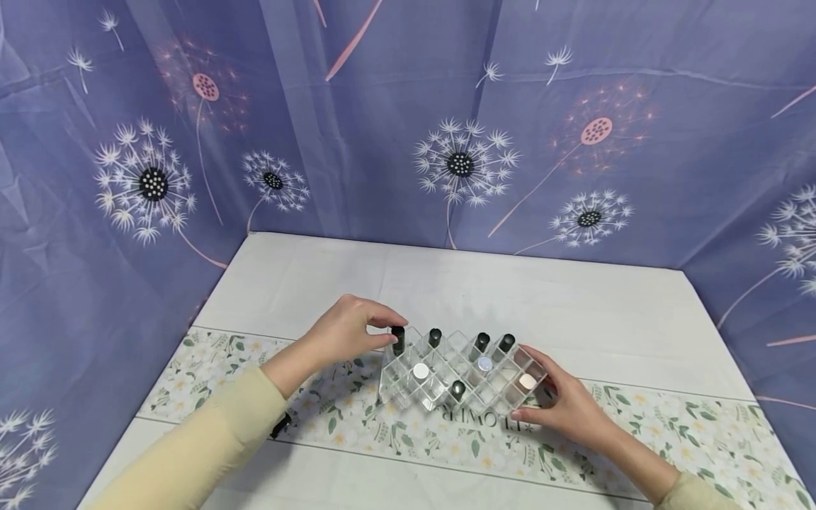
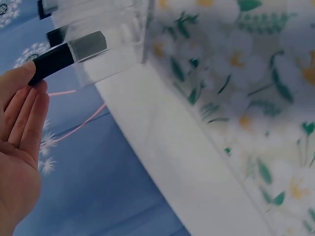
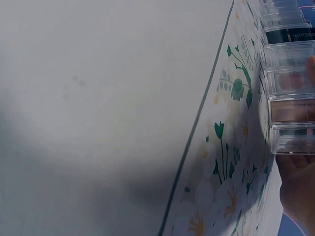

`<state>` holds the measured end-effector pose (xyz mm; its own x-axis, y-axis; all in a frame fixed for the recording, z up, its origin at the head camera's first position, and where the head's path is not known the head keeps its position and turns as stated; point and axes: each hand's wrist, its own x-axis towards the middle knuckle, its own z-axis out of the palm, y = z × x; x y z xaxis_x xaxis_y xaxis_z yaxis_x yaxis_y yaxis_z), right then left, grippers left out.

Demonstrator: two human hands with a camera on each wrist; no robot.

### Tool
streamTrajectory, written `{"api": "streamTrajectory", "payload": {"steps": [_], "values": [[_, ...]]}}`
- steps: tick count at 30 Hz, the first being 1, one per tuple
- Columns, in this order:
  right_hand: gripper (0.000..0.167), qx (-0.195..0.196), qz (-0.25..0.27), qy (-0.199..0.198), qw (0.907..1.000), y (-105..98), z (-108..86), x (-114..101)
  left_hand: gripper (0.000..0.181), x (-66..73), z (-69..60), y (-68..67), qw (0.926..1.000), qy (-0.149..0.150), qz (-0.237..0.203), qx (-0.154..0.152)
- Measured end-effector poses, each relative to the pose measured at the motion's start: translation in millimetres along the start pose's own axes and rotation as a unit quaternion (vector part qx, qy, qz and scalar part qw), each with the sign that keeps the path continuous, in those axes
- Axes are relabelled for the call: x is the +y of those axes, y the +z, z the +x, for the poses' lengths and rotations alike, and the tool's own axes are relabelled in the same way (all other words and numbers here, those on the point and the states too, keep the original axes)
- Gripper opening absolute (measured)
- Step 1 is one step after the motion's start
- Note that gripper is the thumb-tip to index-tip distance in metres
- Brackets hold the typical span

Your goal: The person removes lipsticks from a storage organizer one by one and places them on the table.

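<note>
A clear acrylic lipstick organizer (image 1: 395,379) with diamond-shaped compartments stands on the floral strip of the table. My left hand (image 1: 347,329) pinches the black end of a lipstick tube (image 1: 398,341) between thumb and fingers at the organizer's back left corner. The left wrist view shows that tube's grey lower part (image 2: 89,46) inside or against the clear compartments; which one, I cannot tell. Around the organizer's right end, my right hand (image 1: 574,411) holds it with fingers behind and thumb in front. Other black-capped tubes (image 1: 481,343) and a white-topped one (image 1: 421,370) stand in the compartments.
A small black object (image 1: 280,425) lies by the left sleeve, partly hidden. White table covering (image 1: 542,297) extends behind the organizer, and a blue dandelion-print curtain (image 1: 382,142) hangs at the back and sides. Printed lettering (image 1: 484,418) shows in front of the organizer.
</note>
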<state>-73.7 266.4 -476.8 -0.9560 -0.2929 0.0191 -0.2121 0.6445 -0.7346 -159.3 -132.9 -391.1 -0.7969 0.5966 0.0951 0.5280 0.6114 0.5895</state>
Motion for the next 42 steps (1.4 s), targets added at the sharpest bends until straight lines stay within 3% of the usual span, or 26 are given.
{"api": "streamTrajectory", "payload": {"steps": [7, 13, 18, 33, 42], "values": [[0.11, 0.0, 0.0, 0.002, 1.0, 0.1, 0.1, 0.9, 0.029, 6.3, 6.0, -25.8, 0.9992, 0.029, -0.017, 0.02], [0.109, -0.002, -0.001, 0.014, 0.9999, 1.5, -0.7, 3.7, 0.029, 9.7, 12.9, -44.7, 0.999, 0.022, -0.02, 0.034], [0.11, -0.002, 0.002, 0.011, 0.9999, 0.2, -1.4, 2.0, 0.03, 7.6, 21.0, -52.8, 0.9991, 0.004, -0.007, 0.041], [0.109, 0.006, -0.002, 0.011, 0.9999, 1.8, -1.0, 2.9, 0.03, -17.7, 51.8, -47.4, 0.9972, -0.006, 0.023, 0.071], [0.108, 0.022, -0.012, 0.0, 0.9997, 4.2, -0.9, 1.7, 0.03, -34.5, 63.1, -40.1, 0.9962, -0.038, 0.03, 0.072]]}}
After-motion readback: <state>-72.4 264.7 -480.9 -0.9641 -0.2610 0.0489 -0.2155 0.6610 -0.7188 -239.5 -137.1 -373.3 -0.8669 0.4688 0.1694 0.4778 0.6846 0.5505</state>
